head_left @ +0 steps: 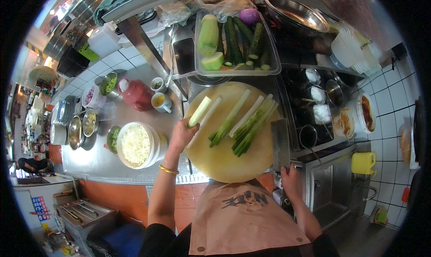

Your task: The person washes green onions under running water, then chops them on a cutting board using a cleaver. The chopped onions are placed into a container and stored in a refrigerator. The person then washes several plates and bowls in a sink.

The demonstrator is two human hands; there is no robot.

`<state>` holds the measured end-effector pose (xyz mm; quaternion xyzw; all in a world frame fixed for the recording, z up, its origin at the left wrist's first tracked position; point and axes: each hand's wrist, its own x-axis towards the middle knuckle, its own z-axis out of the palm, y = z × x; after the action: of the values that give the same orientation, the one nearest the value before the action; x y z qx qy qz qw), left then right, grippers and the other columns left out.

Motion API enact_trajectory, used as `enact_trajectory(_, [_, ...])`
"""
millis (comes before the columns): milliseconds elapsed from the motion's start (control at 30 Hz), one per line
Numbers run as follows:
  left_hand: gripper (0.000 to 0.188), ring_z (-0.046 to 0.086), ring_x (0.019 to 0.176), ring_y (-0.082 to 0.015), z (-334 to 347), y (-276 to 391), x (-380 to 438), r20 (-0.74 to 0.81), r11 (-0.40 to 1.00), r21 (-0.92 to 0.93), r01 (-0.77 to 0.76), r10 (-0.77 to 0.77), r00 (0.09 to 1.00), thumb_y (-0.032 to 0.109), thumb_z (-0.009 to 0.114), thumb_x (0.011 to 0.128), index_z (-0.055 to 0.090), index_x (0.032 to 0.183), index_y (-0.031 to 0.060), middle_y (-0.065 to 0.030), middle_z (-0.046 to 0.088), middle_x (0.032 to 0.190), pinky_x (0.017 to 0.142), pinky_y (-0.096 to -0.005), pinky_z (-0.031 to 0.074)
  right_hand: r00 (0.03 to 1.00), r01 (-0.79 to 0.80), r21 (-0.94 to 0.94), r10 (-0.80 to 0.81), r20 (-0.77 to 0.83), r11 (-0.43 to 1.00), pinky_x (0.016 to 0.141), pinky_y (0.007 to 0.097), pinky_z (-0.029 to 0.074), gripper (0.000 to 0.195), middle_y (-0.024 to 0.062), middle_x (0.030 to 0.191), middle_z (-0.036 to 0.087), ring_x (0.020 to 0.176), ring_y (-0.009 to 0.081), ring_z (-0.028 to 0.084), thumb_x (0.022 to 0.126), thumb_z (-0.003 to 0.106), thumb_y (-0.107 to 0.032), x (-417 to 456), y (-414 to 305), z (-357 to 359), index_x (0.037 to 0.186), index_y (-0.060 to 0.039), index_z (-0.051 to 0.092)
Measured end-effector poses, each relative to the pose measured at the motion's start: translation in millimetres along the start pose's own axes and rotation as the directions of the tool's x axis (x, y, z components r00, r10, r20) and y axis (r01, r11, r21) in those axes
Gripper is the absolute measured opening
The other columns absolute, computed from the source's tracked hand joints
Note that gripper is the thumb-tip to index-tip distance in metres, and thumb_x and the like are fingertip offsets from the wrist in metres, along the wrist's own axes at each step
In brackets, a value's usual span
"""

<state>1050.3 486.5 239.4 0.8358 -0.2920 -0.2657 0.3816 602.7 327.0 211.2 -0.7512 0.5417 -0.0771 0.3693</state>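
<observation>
A white leek or scallion stalk (200, 111) is held in my left hand (185, 133) over the left edge of a round, yellowish chopping board (219, 164). My right hand (291, 180) grips a broad metal cleaver (280, 144) at the board's right edge, its blade pointing away from me. Several more stalks lie slantwise on the board, among them one with green ends (230, 120) in the middle and a green-topped bunch (256, 127) to its right. A thin white stalk (211, 110) lies just beside the held one.
Behind the board stands a clear plastic tub (276, 66) of cucumbers and other vegetables. Left on the steel counter are a white bucket (156, 146) of chopped pale vegetable, a red jug (136, 95) and a mug (162, 102). A metal sink (328, 186) lies at the right.
</observation>
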Motion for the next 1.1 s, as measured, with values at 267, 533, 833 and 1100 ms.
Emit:
enact_trajectory(267, [0.018, 0.051, 0.071, -0.0068, -36.6, 100.2, -15.2, 0.009, 0.969, -0.148, -0.198, 0.202, 0.979, 0.015, 0.071, 0.091, 0.068, 0.099, -0.0023, -0.0007, 0.058, 0.070, 0.065, -0.0290, 0.047, 1.000, 0.028, 0.028, -0.028, -0.008, 0.999, 0.076, 0.0443, 0.052, 0.031, 0.0276, 0.097, 0.069, 0.089, 0.0407, 0.069, 0.097, 0.062, -0.018, 15.2, 25.7, 23.9, 0.116, 0.0070, 0.060])
enact_trajectory(533, [0.012, 0.049, 0.069, -0.0097, -67.4, 165.6, -38.6, -0.172, 0.974, -0.023, -0.225, 0.218, 0.961, 0.007, 0.071, 0.090, 0.067, 0.096, -0.0021, -0.0072, 0.056, 0.073, 0.064, -0.0294, 0.045, 1.000, 0.009, 0.035, -0.009, 0.011, 0.999, 0.072, 0.0467, 0.053, 0.031, 0.0270, 0.091, 0.070, 0.083, 0.0424, 0.070, 0.097, 0.062, -0.019, 20.1, 11.6, 17.2, 0.115, 0.0074, 0.060])
enact_trajectory(833, [0.024, 0.049, 0.068, -0.0092, -124.1, 131.8, -75.9, -0.454, 0.941, 0.319, -0.112, 0.255, 0.854, 0.015, 0.072, 0.096, 0.071, 0.115, -0.0004, -0.0055, 0.060, 0.073, 0.062, -0.0299, 0.045, 0.996, 0.084, 0.015, -0.084, -0.019, 0.996, 0.069, 0.0558, 0.053, 0.032, 0.0337, 0.086, 0.067, 0.084, 0.0514, 0.067, 0.098, 0.060, -0.020, 19.3, 1.9, 13.7, 0.107, 0.0101, 0.059])
enact_trajectory(1100, [0.032, 0.065, 0.070, -0.0446, -100.3, 70.8, -68.0, -0.503, 0.751, 0.645, 0.142, 0.277, 0.818, 0.032, 0.079, 0.088, 0.062, 0.088, 0.0044, -0.0225, 0.066, 0.072, 0.062, -0.0505, 0.050, 0.997, 0.076, 0.076, -0.074, -0.033, 0.994, 0.069, 0.0554, 0.053, 0.032, 0.0324, 0.087, 0.068, 0.083, 0.0508, 0.068, 0.097, 0.061, -0.021, 22.9, 8.9, 19.4, 0.106, 0.0092, 0.059])
